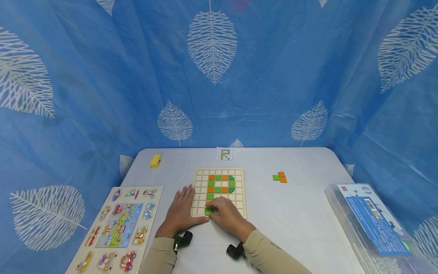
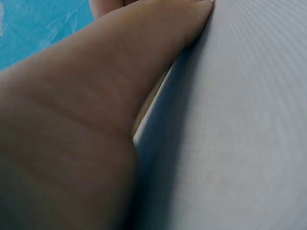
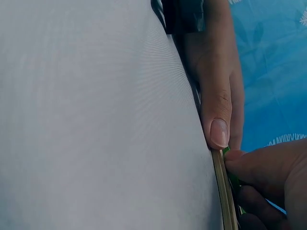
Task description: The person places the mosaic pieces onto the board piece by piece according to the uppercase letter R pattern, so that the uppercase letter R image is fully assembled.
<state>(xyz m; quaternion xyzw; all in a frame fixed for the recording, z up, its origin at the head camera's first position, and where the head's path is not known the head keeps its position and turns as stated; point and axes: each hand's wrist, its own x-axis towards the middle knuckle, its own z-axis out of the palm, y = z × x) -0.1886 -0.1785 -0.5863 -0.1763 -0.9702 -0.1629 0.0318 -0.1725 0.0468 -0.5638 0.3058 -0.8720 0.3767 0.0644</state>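
Observation:
A square wooden grid board (image 1: 240,198) lies on the table, with orange, green and dark green tiles forming a P-like shape. Straight-fingered, my left hand (image 1: 181,210) rests along the board's left side, its thumb at the near edge. My right hand (image 1: 228,217) has curled fingers at the board's near rows and pinches a green tile (image 1: 208,211) low in the left column of the shape. The right wrist view shows the right thumb (image 3: 264,165) against this green piece, beside the left thumb (image 3: 219,129). Part of the board is hidden under the right hand.
A pattern card (image 1: 224,153) with a coloured R lies behind the board. Loose orange tiles (image 1: 282,177) and a green tile (image 1: 275,177) are to the right. A yellow block (image 1: 155,161), a vehicle picture puzzle (image 1: 155,194) and a clear plastic box (image 1: 345,228) stand around.

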